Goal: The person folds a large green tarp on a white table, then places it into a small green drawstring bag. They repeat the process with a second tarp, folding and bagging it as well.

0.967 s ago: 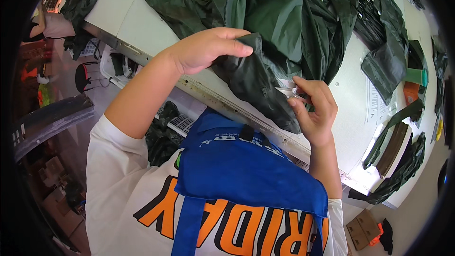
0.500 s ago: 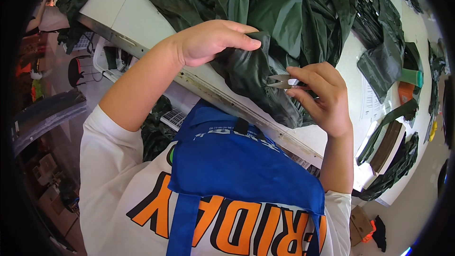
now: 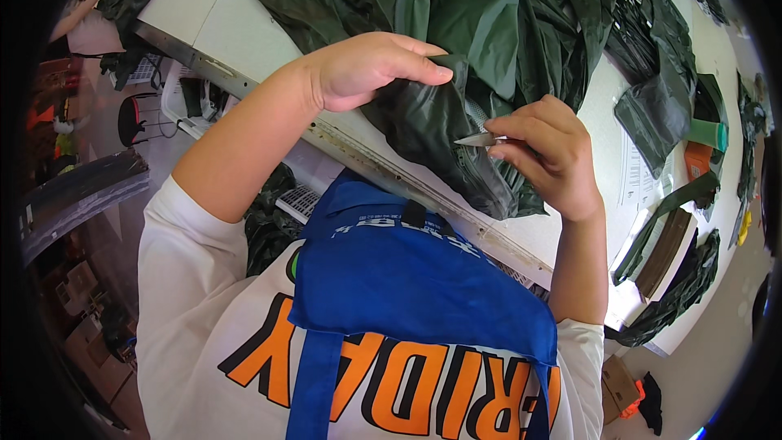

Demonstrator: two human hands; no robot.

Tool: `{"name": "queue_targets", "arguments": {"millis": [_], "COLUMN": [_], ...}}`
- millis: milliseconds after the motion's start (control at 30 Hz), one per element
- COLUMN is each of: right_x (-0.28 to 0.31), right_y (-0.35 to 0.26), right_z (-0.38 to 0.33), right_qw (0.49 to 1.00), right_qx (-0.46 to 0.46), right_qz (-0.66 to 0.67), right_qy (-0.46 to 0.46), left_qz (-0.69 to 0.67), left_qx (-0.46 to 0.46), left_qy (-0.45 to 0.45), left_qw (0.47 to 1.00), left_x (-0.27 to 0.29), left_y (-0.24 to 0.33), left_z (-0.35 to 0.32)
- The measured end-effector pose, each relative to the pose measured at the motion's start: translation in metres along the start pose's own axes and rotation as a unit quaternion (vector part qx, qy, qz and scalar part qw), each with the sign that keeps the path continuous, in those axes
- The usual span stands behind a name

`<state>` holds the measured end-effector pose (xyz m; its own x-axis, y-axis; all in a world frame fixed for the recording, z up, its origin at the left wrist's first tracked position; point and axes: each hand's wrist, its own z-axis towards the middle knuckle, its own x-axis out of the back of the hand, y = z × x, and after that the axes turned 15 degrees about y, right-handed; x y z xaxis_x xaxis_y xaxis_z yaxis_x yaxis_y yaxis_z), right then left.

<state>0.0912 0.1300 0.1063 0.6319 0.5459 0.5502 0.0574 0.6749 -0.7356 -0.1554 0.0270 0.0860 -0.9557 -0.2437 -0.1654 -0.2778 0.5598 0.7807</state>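
while our left hand [image 3: 371,69] pinches a fold of the dark green garment [image 3: 456,114] at the near edge of the white worktop [image 3: 244,24], our right hand [image 3: 546,155] holds small metal snips [image 3: 481,139], their pointed tip aimed left at the fabric. left fingers are closed narrow on the cloth; right fingers are curled shut round the tool. the garment lies across the worktop, and its lower part hangs over the front edge, just above our blue apron [image 3: 407,277].

risks noted: the tip sits close to the held fold, so a slip could nick the fabric or our left fingertips. a slack pinch would let the overhanging part slide off.

against the frame half a second ago, we find the snips' tip further left and clearer of the right hand, and the left hand little changed in its grip.
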Motion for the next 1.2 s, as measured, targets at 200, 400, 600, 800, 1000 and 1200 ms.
{"name": "queue_targets", "arguments": {"millis": [200,400,600,800,1000,1200], "right_x": [-0.022,-0.054,-0.030,-0.030,-0.026,-0.057], "right_y": [0.013,0.020,0.022,-0.014,-0.014,-0.026], "right_z": [-0.023,-0.092,-0.137,-0.132,-0.195,-0.080], "right_qw": [0.892,0.933,0.806,0.694,0.667,0.778], "right_qx": [-0.312,-0.338,-0.440,-0.534,-0.658,-0.406], "right_qz": [0.309,0.122,0.277,0.162,-0.089,0.182], "right_qy": [0.103,-0.019,0.283,0.455,0.339,0.443], "left_qz": [0.321,0.249,-0.163,-0.355,-0.358,0.081], "left_qx": [-0.182,-0.553,-0.045,-0.050,-0.154,-0.373], "left_qy": [-0.003,0.171,0.568,0.527,0.450,0.361], "left_qw": [0.929,0.776,0.806,0.771,0.804,0.851], "left_x": [-0.036,-0.030,0.069,0.233,0.263,0.106], "left_y": [0.001,-0.099,-0.144,-0.111,-0.076,-0.070], "left_z": [-0.020,-0.028,0.028,0.081,0.082,-0.004]}}
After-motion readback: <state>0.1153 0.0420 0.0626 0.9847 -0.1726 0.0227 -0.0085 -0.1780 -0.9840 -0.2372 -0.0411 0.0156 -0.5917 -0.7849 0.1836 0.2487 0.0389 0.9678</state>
